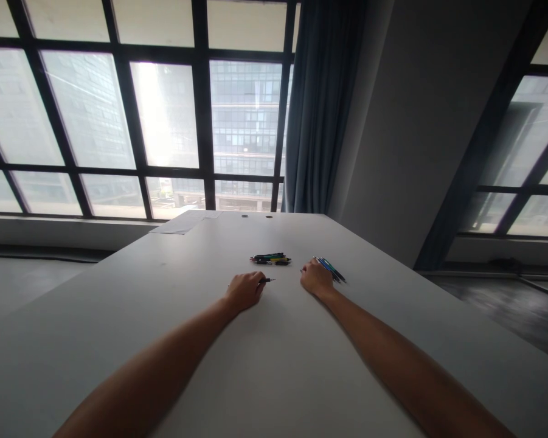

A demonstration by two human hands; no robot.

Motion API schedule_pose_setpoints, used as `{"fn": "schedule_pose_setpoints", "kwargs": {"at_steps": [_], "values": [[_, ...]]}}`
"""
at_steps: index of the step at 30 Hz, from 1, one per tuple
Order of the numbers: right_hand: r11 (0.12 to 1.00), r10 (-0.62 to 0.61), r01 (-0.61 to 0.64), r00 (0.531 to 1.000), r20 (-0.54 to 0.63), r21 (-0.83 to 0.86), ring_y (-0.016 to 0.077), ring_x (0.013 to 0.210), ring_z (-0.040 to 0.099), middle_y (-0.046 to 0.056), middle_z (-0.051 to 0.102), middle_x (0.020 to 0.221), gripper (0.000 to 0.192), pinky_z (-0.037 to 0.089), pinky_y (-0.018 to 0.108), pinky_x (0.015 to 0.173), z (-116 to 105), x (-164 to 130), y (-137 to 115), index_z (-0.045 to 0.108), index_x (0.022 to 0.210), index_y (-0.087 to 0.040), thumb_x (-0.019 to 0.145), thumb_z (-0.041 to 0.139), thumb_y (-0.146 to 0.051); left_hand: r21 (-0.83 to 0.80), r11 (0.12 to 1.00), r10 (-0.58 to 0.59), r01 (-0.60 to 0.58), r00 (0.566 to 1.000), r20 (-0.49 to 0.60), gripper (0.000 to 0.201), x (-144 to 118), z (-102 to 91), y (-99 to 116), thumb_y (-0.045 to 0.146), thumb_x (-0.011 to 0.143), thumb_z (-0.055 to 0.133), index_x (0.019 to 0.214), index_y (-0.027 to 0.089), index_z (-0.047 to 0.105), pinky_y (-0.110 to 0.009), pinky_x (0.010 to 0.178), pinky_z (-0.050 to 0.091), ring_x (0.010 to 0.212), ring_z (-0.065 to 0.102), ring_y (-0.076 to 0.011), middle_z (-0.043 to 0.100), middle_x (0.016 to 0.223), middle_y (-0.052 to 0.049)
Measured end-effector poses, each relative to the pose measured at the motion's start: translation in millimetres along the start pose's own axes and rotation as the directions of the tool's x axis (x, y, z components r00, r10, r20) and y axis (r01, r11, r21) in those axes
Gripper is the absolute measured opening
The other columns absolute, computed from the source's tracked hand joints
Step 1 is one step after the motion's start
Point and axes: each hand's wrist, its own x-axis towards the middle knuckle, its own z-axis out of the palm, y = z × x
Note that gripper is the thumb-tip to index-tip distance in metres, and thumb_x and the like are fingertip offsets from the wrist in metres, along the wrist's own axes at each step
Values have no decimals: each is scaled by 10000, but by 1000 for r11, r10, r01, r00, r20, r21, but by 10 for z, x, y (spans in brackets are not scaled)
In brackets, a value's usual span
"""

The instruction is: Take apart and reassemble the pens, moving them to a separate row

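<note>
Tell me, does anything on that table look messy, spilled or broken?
Nothing stands out. The left hand grips one pen, the right hand holds a bunch of pens, and a small loose pile of pens lies between them on the white table.

smooth matt table [274,365], glossy plastic pens [270,259]

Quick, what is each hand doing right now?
Left hand: closed on a dark pen lying on the table.
Right hand: closed on a bunch of blue pens.
</note>
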Motion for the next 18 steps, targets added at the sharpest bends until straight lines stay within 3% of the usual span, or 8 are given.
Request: {"fn": "schedule_pose_setpoints", "kwargs": {"at_steps": [5, 8, 11, 13, 16, 18], "values": [[999, 31, -31, 999, 11, 20, 236, 884, 592, 156, 629, 1019, 185, 408, 306, 745, -44, -9, -32, 705, 880, -146, 777, 550, -149, 18, 1000, -12, 13, 1000, -2, 236, 3, 23, -13, 337, 931, 417, 1033, 220, 594, -292, 689, 471, 815, 666, -200, 706, 979, -47], [997, 14, -9, 997, -69, 71, 215, 888, 586, 128, 629, 1034, 264, 403, 289, 753, -98, -33, -93, 660, 972, -139, 750, 524, -91, 23, 1000, -13, 14, 1000, -6, 265, 1, 17, -6, 382, 934, 414, 1049, 220, 588, -298, 694, 473, 823, 667, -205, 702, 994, -51], [968, -150, 178, 975, -162, 179, 182, 865, 579, 92, 631, 993, 273, 405, 274, 775, -165, -120, -236, 620, 1005, -141, 794, 462, -69, 36, 999, -31, 32, 999, -21, 367, -2, -3, 10, 501, 925, 404, 1043, 210, 593, -303, 693, 474, 834, 667, -216, 698, 1010, -65], [901, -294, 334, 939, -177, 276, 158, 785, 573, 62, 632, 942, 234, 417, 265, 751, -201, -217, -369, 598, 1043, -155, 853, 461, -133, 39, 998, -44, 45, 999, -30, 446, -3, -18, 20, 572, 913, 381, 1021, 199, 601, -308, 690, 473, 835, 666, -224, 696, 1012, -77], [752, -507, 530, 845, -170, 392, 138, 700, 554, 44, 632, 918, 218, 431, 257, 701, -235, -362, -559, 590, 1086, -178, 897, 494, -230, 41, 998, -54, 55, 998, -27, 499, -3, -37, 29, 600, 920, 332, 972, 189, 609, -304, 675, 464, 810, 664, -223, 699, 959, -84], [682, -571, 593, 798, -195, 428, 144, 738, 563, 53, 633, 912, 189, 434, 257, 712, -251, -422, -640, 616, 1031, -185, 920, 465, -209, 48, 998, -48, 48, 999, -12, 491, -1, -45, 27, 577, 936, 310, 941, 190, 612, -295, 671, 454, 790, 662, -215, 698, 900, -81]]}}
